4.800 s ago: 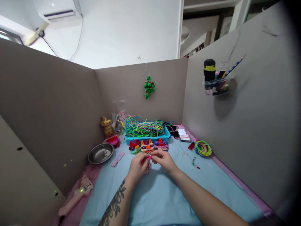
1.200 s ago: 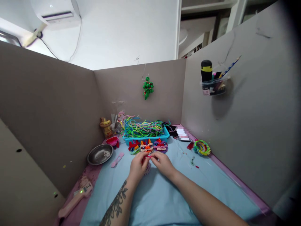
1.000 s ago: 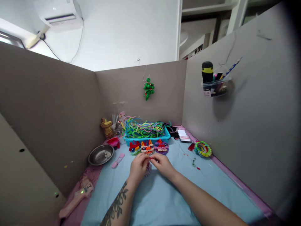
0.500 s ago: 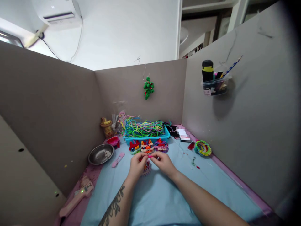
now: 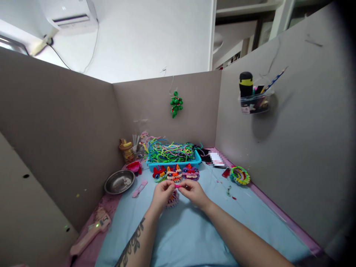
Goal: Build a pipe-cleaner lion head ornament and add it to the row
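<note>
Between my two hands is a small bright pink piece (image 5: 177, 186), perhaps a bit of fuzzy stem; its exact kind is too small to tell. My left hand (image 5: 162, 194) pinches its left end between thumb and fingertips. The right end sits in the pinch of my right hand (image 5: 193, 193). Beneath my hands lies a pink and white fuzzy craft figure (image 5: 172, 200), partly hidden by the left hand. Just beyond stand three more colourful figures: a red and green one (image 5: 159, 174), an orange and white one (image 5: 174, 173) and a purple and red one (image 5: 191, 172).
A blue basket (image 5: 167, 165) heaped with coloured fuzzy stems (image 5: 172, 152) stands behind the figures. At left are a metal bowl (image 5: 112, 183) with white bits, a pink clip-like piece (image 5: 139, 188) and a glue gun (image 5: 91, 233). A coiled stem bundle (image 5: 240, 175) lies right. Grey panels enclose the table.
Slightly more of the pink piece shows between my fingertips. Both hands stay in nearly the same place, still pinching it.
</note>
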The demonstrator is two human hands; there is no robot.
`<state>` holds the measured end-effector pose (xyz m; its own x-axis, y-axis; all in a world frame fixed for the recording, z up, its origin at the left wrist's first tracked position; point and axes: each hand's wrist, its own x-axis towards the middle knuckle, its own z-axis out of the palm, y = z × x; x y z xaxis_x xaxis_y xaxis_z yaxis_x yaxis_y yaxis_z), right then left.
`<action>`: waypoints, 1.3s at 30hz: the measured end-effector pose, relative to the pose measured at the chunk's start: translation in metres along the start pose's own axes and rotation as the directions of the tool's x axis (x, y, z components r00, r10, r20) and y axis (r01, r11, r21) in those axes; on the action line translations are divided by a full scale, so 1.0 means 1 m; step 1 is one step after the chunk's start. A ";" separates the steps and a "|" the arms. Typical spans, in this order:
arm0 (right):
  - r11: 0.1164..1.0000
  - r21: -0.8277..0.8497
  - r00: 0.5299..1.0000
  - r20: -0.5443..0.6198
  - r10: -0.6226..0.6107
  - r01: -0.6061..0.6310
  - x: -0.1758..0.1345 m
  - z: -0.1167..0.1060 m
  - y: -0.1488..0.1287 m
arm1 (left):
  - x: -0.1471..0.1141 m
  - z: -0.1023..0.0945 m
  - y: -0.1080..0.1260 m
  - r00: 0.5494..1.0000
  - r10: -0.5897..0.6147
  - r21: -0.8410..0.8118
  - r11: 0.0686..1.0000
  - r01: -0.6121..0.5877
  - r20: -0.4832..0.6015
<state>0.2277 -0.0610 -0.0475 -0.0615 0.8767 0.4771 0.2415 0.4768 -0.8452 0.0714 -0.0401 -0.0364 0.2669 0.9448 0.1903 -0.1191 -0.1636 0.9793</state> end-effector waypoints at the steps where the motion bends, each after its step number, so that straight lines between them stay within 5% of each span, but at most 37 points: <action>1: 1.000 0.007 1.000 -0.007 0.013 -0.013 0.000 0.000 0.000 | 0.000 0.000 0.001 1.000 0.003 0.004 1.000 -0.003 -0.003; 10: 0.930 0.280 0.970 0.020 0.241 -0.237 0.006 0.000 0.001 | 0.003 -0.002 -0.001 0.999 0.040 0.017 0.999 -0.040 -0.005; 23: 0.933 0.260 0.966 0.140 0.218 -0.249 0.003 0.004 0.004 | 0.004 -0.006 -0.003 0.995 -0.016 -0.038 0.999 0.013 -0.095; 29: 0.990 0.106 0.993 0.076 0.088 -0.096 0.000 0.006 -0.004 | 0.003 -0.004 0.000 0.994 -0.012 -0.012 1.000 0.010 -0.108; 39: 0.978 0.172 0.993 0.003 0.119 -0.117 0.000 0.003 -0.005 | 0.000 0.001 0.008 0.997 0.006 0.011 1.000 -0.005 -0.077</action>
<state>0.2241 -0.0635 -0.0439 -0.0355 0.9272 0.3728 0.0770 0.3744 -0.9241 0.0716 -0.0417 -0.0288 0.1914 0.9629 0.1904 -0.1097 -0.1718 0.9790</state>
